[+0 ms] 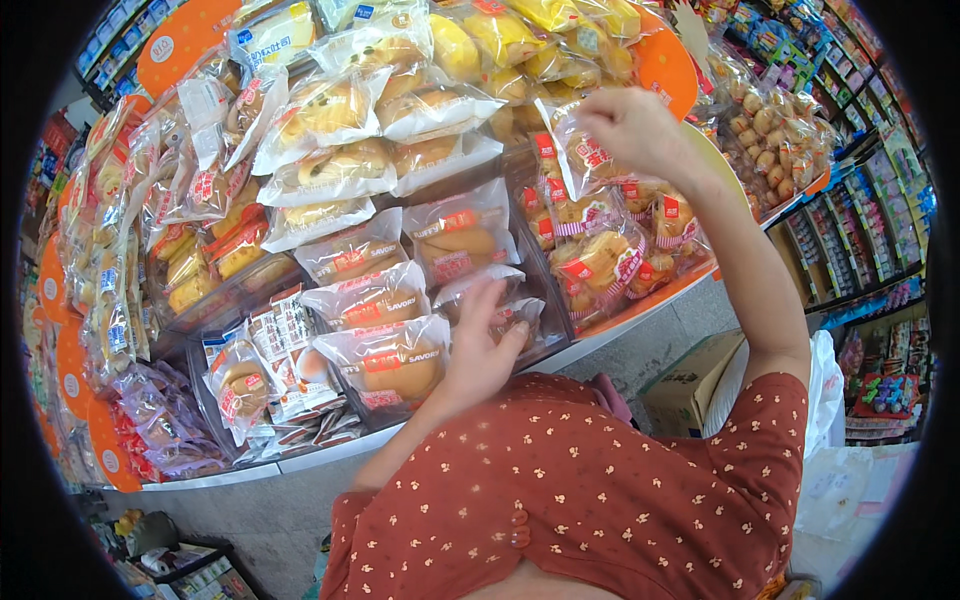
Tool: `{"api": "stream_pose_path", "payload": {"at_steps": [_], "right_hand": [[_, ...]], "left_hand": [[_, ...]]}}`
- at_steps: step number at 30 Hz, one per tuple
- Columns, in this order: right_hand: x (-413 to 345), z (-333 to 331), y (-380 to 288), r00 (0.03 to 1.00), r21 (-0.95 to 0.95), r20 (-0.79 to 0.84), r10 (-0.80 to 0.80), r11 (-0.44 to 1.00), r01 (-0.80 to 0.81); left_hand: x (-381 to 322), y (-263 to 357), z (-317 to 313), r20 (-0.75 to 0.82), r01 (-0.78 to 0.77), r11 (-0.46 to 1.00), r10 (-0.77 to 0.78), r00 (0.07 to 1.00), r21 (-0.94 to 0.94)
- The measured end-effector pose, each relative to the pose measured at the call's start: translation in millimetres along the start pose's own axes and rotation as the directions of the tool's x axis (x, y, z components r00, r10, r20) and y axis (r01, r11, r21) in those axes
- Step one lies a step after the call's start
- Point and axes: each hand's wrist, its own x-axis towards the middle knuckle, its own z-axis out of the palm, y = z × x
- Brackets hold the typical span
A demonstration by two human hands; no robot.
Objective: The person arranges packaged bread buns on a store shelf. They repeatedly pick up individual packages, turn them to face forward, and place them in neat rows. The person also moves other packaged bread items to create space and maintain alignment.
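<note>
My right hand [637, 135] pinches the top of a clear-and-white bread packet [589, 154] and holds it up over the right bin. Under it are several bagged pastries with red labels and pink-striped edges, such as this pastry bag [604, 262]. My left hand [484, 330], slightly blurred, rests over small wrapped buns [525, 319] in the middle bin, thumb apart from the fingers. It appears to touch the wrappers without gripping one. Left of it, wrapped savory buns [394, 367] stand in a row. A larger bun packet [461, 236] leans behind the hand.
A dark divider [536, 255] separates the middle and right bins. Bread packets [330, 112] are stacked high at the back. White-and-brown snack packets [292, 356] fill the front left bin. On the floor at right stand a cardboard box [686, 379] and a white plastic bag [821, 390].
</note>
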Motion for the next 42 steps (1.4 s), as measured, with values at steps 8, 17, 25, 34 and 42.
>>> {"api": "stream_pose_path", "payload": {"at_steps": [8,17,25,34,42], "right_hand": [[23.5,21.8,127.7,0.809,0.261,0.131,0.572,0.768,-0.585],[15.4,15.7,111.5,0.790,0.601,0.248,0.561,0.551,-0.579],[-39.8,-22.7,13.6,0.963,0.689,-0.026,0.270,0.703,-0.179],[-97.3,-5.0,-42.3,0.966,0.858,-0.008,0.258,0.497,-0.126],[-116.6,21.8,-39.0,0.938,0.804,-0.072,0.340,0.576,-0.147]], "left_hand": [[-6.2,3.1,7.7,0.014,0.015,0.987,-0.013,1.000,-0.159],[-9.6,2.0,7.8,0.086,0.165,0.952,-0.147,0.985,-0.259],[-13.4,0.7,8.8,0.146,0.174,0.901,-0.125,0.981,-0.398],[-23.1,10.7,14.9,0.165,0.063,0.715,0.074,0.984,-0.696],[-25.0,16.9,22.9,-0.025,0.114,0.585,-0.224,0.974,-0.803]]}}
